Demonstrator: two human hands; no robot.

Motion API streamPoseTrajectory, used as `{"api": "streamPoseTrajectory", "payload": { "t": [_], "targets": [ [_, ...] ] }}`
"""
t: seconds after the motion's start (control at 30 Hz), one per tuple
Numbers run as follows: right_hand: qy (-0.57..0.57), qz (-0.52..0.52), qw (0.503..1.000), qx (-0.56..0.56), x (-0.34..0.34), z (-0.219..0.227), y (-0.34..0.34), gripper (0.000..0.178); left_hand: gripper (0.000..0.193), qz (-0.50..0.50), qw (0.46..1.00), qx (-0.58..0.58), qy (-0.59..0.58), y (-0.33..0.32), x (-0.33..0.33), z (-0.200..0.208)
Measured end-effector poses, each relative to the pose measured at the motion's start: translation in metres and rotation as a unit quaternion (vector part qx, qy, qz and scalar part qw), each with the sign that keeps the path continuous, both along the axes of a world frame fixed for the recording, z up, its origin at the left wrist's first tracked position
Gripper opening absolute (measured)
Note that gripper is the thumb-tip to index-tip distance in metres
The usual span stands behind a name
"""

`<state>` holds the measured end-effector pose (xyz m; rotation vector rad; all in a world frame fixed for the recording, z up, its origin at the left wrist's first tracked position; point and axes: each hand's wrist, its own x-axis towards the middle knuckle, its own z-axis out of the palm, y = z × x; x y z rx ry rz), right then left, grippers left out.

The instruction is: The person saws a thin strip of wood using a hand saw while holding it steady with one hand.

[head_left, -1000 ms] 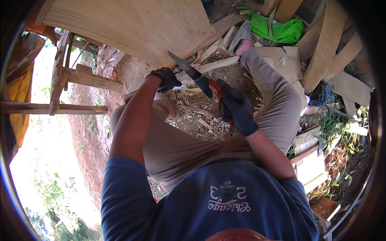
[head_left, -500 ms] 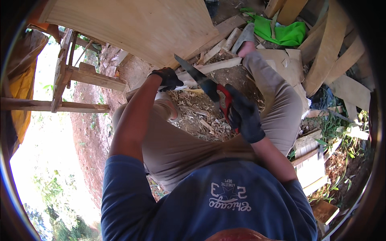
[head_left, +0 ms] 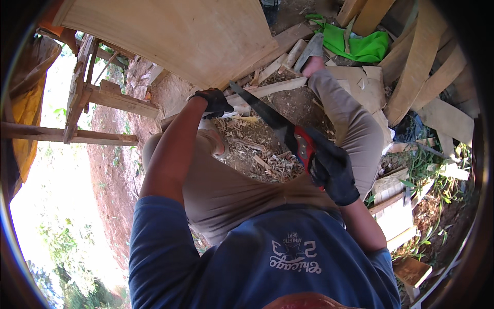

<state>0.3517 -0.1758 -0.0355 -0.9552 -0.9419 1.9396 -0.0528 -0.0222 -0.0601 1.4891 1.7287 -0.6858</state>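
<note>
My right hand (head_left: 333, 169), in a dark glove, is wrapped round the red-and-black handle of a handsaw (head_left: 267, 114). The saw's dark blade slants up and to the left, its tip near the corner of a large plywood board (head_left: 175, 36). My left hand (head_left: 212, 102), gloved too, is closed at my left knee on a strip of wood (head_left: 237, 109), whose pale end shows just past the fingers. Much of that strip is hidden by my hand and forearm. The blade passes to the right of the strip's end; whether they touch I cannot tell.
Wood shavings (head_left: 267, 159) cover the ground between my legs. Offcuts and a green cloth (head_left: 363, 44) lie by my right foot. Long planks (head_left: 417, 67) lean at the right. On the left stands a rough wooden frame (head_left: 77, 98) beside a yellow sheet (head_left: 25, 113).
My right hand has drawn the saw back, down and to the right, toward my right thigh. The left hand stays in nearly the same place.
</note>
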Motion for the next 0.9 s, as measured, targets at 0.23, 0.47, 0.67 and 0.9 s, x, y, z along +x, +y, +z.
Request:
{"api": "streamPoseTrajectory", "payload": {
  "t": [0.23,0.47,0.67,0.9],
  "targets": [
    [0.024,-0.014,1.000,-0.005,0.014,-0.008,0.017,0.058,0.047,0.008,1.000,-0.010,0.004,0.002,0.001,0.000],
    [0.066,-0.022,0.997,-0.039,0.016,-0.022,0.004,0.059,0.049,-0.011,1.000,0.002,-0.010,0.000,-0.010,-0.002],
    [0.025,-0.143,0.980,-0.139,0.044,0.027,-0.016,0.054,0.049,-0.001,1.000,0.002,-0.013,0.003,-0.002,-0.001],
    [0.160,-0.048,0.986,-0.027,-0.002,-0.008,0.036,0.052,0.044,-0.039,0.999,0.026,0.015,-0.004,-0.009,-0.012]
  ]
}}
